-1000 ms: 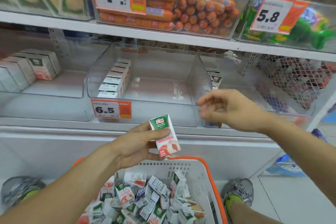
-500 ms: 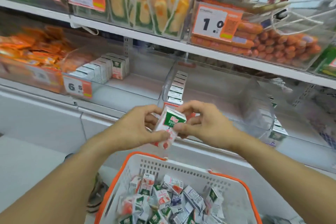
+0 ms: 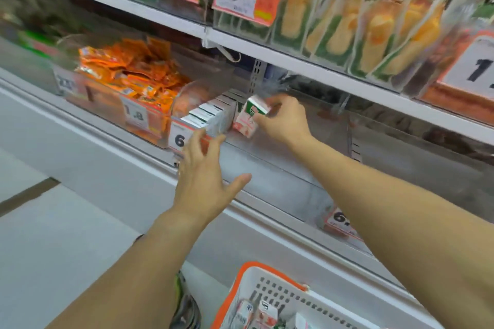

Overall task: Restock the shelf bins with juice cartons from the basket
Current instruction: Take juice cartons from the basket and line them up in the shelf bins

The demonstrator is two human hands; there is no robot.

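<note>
While right hand is lowering carton: label lines follow.
Right hand [image 3: 284, 120]: gripping juice carton [image 3: 248, 119].
Left hand [image 3: 205, 173]: fingers spreading, holding nothing.
Risk: carton tipping against bin [image 3: 280, 181] row [image 3: 205, 115].

— On the lower shelf [image 3: 267, 165]?
— Clear bins: orange snack packets [image 3: 133, 72] at left, then a row of juice cartons [image 3: 205, 113].
— On the upper shelf [image 3: 307, 67]?
— Bagged corn cobs [image 3: 347, 21].

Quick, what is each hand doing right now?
Left hand: open, fingers spread, holding nothing.
Right hand: holding a juice carton at the shelf bin.
</note>
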